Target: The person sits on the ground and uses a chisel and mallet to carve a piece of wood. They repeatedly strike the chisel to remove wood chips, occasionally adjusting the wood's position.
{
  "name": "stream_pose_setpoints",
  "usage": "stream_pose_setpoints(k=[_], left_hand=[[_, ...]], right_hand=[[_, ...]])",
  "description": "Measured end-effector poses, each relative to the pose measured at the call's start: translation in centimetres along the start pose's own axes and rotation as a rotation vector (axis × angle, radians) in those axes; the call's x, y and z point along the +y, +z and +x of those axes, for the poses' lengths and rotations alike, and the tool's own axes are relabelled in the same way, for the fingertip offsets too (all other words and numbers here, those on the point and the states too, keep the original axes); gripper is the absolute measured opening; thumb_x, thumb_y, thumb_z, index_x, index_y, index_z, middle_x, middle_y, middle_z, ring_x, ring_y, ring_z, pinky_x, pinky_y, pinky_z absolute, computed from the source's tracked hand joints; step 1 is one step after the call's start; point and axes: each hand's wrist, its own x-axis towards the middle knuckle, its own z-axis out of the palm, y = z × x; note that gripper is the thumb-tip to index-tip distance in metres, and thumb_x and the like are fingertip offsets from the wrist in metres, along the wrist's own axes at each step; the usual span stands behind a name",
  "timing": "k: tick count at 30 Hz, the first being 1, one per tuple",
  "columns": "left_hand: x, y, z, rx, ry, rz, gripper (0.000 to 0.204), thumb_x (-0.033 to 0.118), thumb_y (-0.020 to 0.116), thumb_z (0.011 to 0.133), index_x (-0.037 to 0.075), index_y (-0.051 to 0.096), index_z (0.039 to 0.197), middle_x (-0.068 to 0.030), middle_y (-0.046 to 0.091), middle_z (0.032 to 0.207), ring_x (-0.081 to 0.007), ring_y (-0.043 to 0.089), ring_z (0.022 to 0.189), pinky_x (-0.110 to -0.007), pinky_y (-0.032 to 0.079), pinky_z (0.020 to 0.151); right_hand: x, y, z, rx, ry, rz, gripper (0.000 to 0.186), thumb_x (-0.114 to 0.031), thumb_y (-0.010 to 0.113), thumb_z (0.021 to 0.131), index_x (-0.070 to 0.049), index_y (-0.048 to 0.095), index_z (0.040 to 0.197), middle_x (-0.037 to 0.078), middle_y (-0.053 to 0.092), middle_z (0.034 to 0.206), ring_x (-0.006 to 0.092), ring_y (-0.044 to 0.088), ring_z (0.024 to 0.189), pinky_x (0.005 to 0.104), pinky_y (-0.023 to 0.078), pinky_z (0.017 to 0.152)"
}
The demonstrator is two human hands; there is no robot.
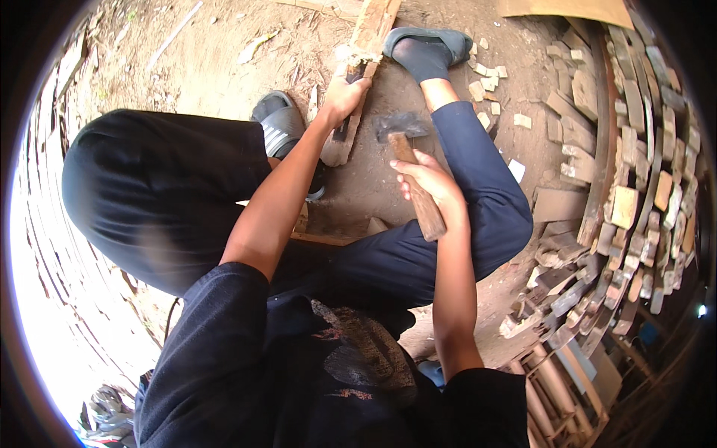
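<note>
My right hand (431, 179) is wrapped round the wooden handle of a hammer (423, 203). The hammer's dark head is blurred and sits in the air between my lower legs, to the right of a wooden plank (376, 28). My left hand (346, 95) grips a long dark tool (341, 131) that lies along the plank; my fingers cover its middle, so its exact kind cannot be made out. Pale wood shavings (354, 54) bunch up on the plank just beyond that hand. The hammer and the dark tool are apart.
Small wood offcuts (485, 75) are scattered on the dirt floor (216, 52) by my right sandal (441, 39). A high stack of wood pieces (627, 201) lines the right side. My left sandal (280, 119) rests left of the plank. A brown board (571, 9) lies at the far right.
</note>
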Motion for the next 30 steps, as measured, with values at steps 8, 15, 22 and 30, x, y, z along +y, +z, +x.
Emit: stream_pose_setpoints(k=[8,15,22,30], left_hand=[[-2.1,-2.9,1.2,-0.066,-0.132,0.281,0.033,0.028,0.065,0.083,-0.002,0.063,0.096,-0.0118,0.064,0.077,-0.0195,0.059,0.073,-0.035,0.048,0.071],[-0.9,-1.3,0.3,-0.015,-0.106,0.36,0.043,0.031,0.065,0.082,-0.006,0.065,0.105,-0.0188,0.068,0.09,-0.0257,0.065,0.086,-0.037,0.048,0.081],[-1.8,-2.0,0.3,-0.054,-0.098,0.309,0.034,0.029,0.063,0.084,-0.001,0.064,0.101,-0.0094,0.064,0.082,-0.0181,0.06,0.073,-0.034,0.048,0.069],[1.7,-1.2,-0.4,-0.123,-0.114,0.416,0.036,0.033,0.065,0.081,0.0,0.067,0.096,-0.0156,0.068,0.086,-0.0271,0.063,0.081,-0.038,0.049,0.077]], right_hand=[[-10.9,2.3,-5.2,0.189,-0.456,-0.078,0.035,-0.016,0.066,0.091,-0.006,0.049,0.12,0.001,0.055,0.07,0.0069,0.05,0.049,0.0226,0.043,0.039],[-13.9,2.4,-0.4,0.113,-0.357,-0.577,0.07,-0.016,0.068,0.088,-0.001,0.031,0.145,0.002,0.054,0.073,0.0091,0.052,0.052,0.0231,0.044,0.043],[-17.7,1.3,0.7,-0.033,-0.381,-0.507,0.082,-0.014,0.068,0.087,0.005,0.019,0.15,0.003,0.057,0.074,0.0101,0.054,0.058,0.025,0.048,0.049],[-21.0,1.8,-4.2,0.024,-0.496,-0.352,0.027,-0.013,0.059,0.094,-0.003,0.053,0.118,0.004,0.06,0.074,0.0097,0.055,0.057,0.0221,0.044,0.047]])
